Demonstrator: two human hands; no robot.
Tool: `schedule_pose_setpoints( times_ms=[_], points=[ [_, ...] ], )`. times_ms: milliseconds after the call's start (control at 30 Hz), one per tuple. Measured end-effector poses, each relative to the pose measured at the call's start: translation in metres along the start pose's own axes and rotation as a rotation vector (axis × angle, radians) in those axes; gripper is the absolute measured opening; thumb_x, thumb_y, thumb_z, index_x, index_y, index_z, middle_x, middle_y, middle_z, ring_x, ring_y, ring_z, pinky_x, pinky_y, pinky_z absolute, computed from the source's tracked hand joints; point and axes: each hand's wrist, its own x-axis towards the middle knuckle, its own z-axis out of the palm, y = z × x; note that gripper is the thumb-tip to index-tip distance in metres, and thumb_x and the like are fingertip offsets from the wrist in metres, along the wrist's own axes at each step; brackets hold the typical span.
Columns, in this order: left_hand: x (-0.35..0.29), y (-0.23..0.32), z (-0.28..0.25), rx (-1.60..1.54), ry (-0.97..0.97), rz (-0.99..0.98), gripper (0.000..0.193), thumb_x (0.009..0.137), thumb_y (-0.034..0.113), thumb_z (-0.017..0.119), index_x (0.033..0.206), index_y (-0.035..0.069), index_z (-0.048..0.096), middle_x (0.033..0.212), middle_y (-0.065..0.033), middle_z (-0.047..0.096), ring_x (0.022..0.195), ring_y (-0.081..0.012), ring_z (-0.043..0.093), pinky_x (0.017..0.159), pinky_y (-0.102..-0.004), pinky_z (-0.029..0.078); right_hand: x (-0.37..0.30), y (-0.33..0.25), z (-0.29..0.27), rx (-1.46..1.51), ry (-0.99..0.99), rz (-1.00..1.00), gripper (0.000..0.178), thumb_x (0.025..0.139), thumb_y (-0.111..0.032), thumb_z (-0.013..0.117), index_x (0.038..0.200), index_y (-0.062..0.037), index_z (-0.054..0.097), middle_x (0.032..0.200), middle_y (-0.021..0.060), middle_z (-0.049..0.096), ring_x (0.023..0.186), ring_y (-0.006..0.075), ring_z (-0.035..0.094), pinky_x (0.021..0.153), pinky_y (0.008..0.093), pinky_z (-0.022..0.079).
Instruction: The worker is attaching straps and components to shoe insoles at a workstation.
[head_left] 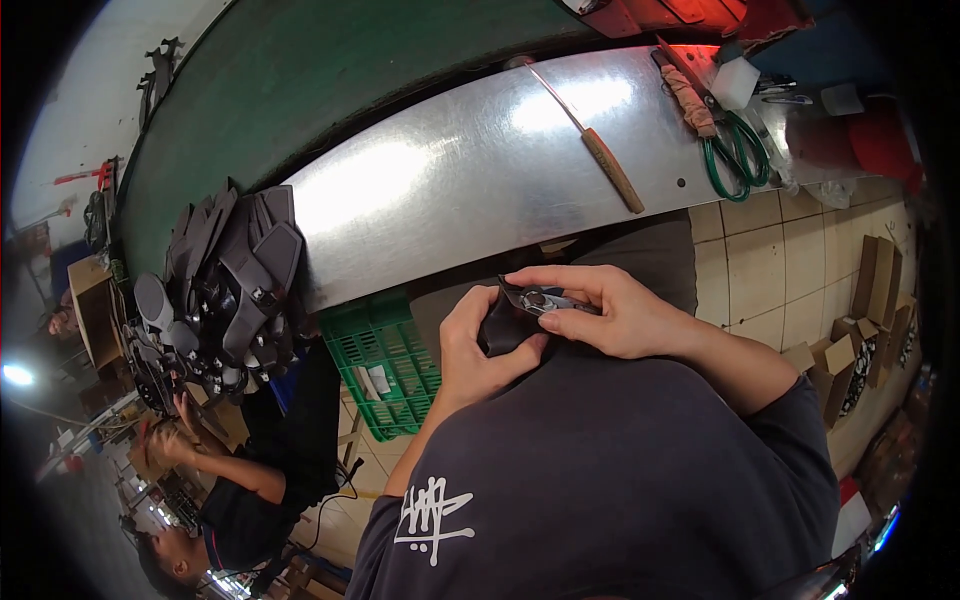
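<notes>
Close to my chest, below the near edge of the metal table, both my hands are closed round a dark, soft-looking piece (497,328). My left hand (465,350) grips its left side, thumb bent across the front. The fingers and thumb of my right hand (620,312) pinch a small dark part with shiny metal on it (545,300), against the piece's upper right edge. Whether the metal part is fixed to the piece or separate, I cannot tell. An awl-like tool with a wooden handle (610,170) lies on the table beyond my hands.
Green-handled scissors (735,155) rest at the right of the metal table (430,215). Dark padded parts (235,265) are heaped at its left end, beside a green belt (330,70). A green crate (385,370) stands below. Another person (240,510) works at the left. Cardboard boxes (835,370) stand right.
</notes>
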Motion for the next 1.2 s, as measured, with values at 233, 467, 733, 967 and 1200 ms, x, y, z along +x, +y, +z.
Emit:
schedule_pose_setpoints(
  times_ms=[233,467,733,967,1200],
  points=[
    [-0.004,-0.003,0.002,-0.035,0.030,0.015,0.035,0.064,0.010,0.077,0.093,-0.002,0.061,0.083,-0.0064,0.063,0.077,-0.0125,0.059,0.072,-0.0259,0.047,0.003,0.010,-0.002,-0.021,-0.031,-0.085,0.046,0.092,-0.005,0.056,0.138,-0.0041,0.048,0.120,0.0091,0.063,0.105,0.0093,0.056,0.091,0.0244,0.045],
    [-0.006,-0.005,0.002,-0.047,0.039,0.012,0.035,0.064,0.010,0.077,0.092,-0.002,0.061,0.083,-0.0055,0.063,0.077,-0.0120,0.059,0.072,-0.0253,0.047,0.004,0.014,-0.006,-0.073,-0.065,-0.108,0.046,0.093,-0.007,0.056,0.138,-0.0067,0.048,0.122,0.0092,0.062,0.109,0.0105,0.055,0.095,0.0254,0.043],
    [-0.008,-0.006,0.001,-0.129,0.017,-0.028,0.034,0.063,0.010,0.077,0.091,-0.001,0.061,0.083,-0.0040,0.061,0.078,-0.0111,0.057,0.071,-0.0236,0.045,0.004,0.011,-0.008,-0.069,-0.088,-0.114,0.047,0.092,-0.004,0.055,0.138,-0.0050,0.048,0.131,0.0110,0.058,0.119,0.0131,0.052,0.100,0.0273,0.040],
    [-0.007,-0.003,-0.002,-0.226,-0.047,-0.050,0.029,0.062,0.010,0.076,0.085,0.000,0.059,0.083,-0.0029,0.058,0.077,-0.0100,0.055,0.070,-0.0217,0.042,0.000,0.009,-0.008,-0.057,-0.097,-0.116,0.045,0.091,-0.001,0.054,0.136,-0.0042,0.050,0.127,0.0119,0.060,0.117,0.0127,0.053,0.099,0.0273,0.040],
    [-0.009,-0.003,-0.002,-0.245,-0.056,-0.081,0.028,0.062,0.010,0.075,0.081,0.002,0.057,0.083,-0.0024,0.058,0.077,-0.0097,0.054,0.070,-0.0214,0.041,-0.002,0.011,-0.003,-0.061,-0.056,-0.117,0.044,0.090,-0.001,0.055,0.134,-0.0038,0.053,0.128,0.0121,0.060,0.116,0.0130,0.054,0.098,0.0272,0.041]
  ],
)
